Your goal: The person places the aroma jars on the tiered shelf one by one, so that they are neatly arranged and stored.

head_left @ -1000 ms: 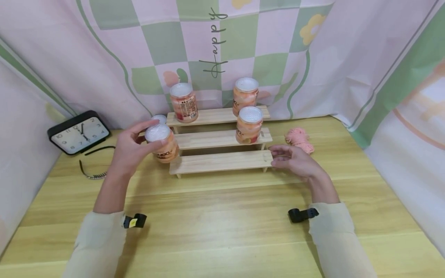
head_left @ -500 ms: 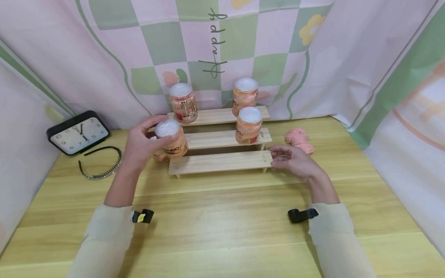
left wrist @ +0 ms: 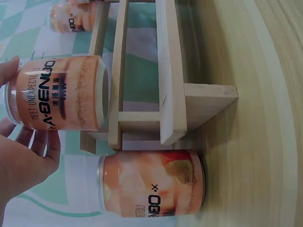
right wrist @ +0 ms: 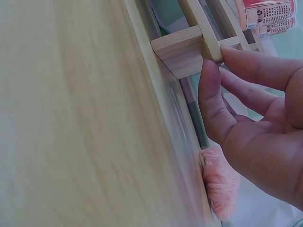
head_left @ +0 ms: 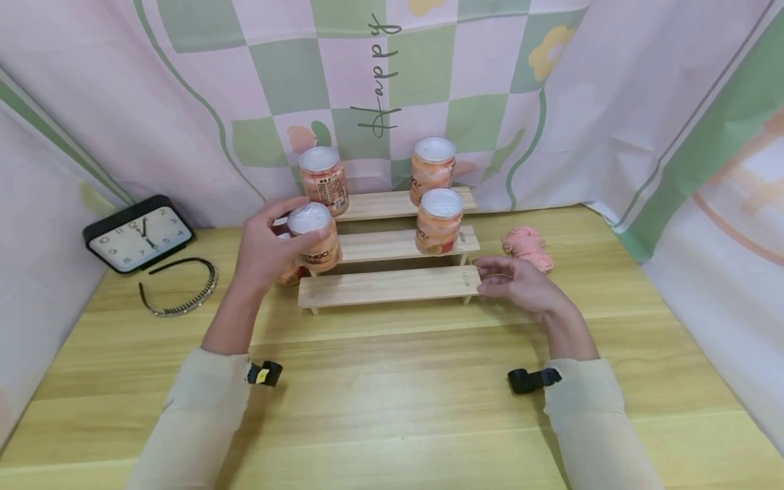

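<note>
My left hand grips a peach-coloured can with a pale lid, thumb on the near side and fingers round the back. The can is upright, its base close over the left end of the middle shelf, as the left wrist view shows. Three wooden shelves rise in steps as one rack. At the right end of the lowest shelf, my right hand pinches the board's corner between thumb and forefinger. Another can stands on the table beside the rack's left end, mostly hidden behind my left hand in the head view.
Two similar cans, one left and one right, stand on the top shelf. A further can is on the middle shelf's right. Pink yarn lies right of the rack; a clock and black headband lie left.
My left hand has carried the can rightward and slightly back, from beside the rack to over the middle shelf's left end. My right hand has stayed at the lowest shelf.
</note>
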Available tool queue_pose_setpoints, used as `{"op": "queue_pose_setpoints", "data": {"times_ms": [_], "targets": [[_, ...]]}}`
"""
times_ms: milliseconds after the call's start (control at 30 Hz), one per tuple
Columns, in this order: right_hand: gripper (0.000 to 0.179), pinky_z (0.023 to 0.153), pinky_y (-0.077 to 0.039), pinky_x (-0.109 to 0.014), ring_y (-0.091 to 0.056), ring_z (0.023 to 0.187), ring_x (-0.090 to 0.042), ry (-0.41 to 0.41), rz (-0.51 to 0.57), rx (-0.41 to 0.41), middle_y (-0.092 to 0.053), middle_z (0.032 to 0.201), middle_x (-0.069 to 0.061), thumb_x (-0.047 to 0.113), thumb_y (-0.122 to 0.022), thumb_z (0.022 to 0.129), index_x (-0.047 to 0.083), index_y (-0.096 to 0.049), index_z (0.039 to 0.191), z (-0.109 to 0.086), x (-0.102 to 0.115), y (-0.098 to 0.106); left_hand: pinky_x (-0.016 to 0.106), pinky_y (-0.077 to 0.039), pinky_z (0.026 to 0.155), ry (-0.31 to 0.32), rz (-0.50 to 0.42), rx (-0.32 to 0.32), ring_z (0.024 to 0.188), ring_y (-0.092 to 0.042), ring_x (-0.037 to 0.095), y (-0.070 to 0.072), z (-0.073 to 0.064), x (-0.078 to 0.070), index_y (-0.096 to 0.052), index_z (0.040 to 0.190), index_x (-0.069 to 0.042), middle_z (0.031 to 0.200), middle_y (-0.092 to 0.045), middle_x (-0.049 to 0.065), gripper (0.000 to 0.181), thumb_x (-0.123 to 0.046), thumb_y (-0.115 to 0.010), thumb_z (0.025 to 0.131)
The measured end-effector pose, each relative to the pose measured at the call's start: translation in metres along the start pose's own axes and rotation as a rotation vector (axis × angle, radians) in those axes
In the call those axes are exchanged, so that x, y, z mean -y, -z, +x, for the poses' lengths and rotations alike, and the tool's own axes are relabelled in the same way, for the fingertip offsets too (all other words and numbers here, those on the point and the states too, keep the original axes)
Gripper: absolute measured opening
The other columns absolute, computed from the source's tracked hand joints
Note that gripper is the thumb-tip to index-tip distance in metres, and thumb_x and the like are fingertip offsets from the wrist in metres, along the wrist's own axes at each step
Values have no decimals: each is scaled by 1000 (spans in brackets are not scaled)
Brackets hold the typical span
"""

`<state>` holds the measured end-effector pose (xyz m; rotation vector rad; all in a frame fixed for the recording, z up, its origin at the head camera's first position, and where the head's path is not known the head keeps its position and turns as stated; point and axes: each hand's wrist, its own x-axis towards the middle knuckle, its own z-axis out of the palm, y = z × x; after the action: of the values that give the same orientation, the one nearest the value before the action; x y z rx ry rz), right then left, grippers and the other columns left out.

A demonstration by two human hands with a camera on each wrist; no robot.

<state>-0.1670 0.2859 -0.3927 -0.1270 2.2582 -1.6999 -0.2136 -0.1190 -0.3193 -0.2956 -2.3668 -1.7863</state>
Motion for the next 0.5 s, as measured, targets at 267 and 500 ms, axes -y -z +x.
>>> {"op": "queue_pose_setpoints", "data": {"times_ms": [267, 500], "targets": [[57, 92, -54, -28, -53, 117, -30, -8, 8, 2, -45, 140, -30, -5, -63, 95, -12, -40, 146, 0, 1, 0, 28, -49, 84, -5, -10, 0, 107, -54, 19, -8, 6, -1, -69, 129, -9, 129, -59, 3, 58, -25, -90, 77], [58, 91, -54, -26, -53, 116, -29, 1, 10, 7, -44, 140, -30, -5, -63, 95, -13, -38, 146, 0, 0, 0, 26, -49, 80, -16, 9, -16, 101, -55, 19, -13, 9, 2, -70, 127, -7, 126, -60, 4, 56, -25, -89, 78]]}}
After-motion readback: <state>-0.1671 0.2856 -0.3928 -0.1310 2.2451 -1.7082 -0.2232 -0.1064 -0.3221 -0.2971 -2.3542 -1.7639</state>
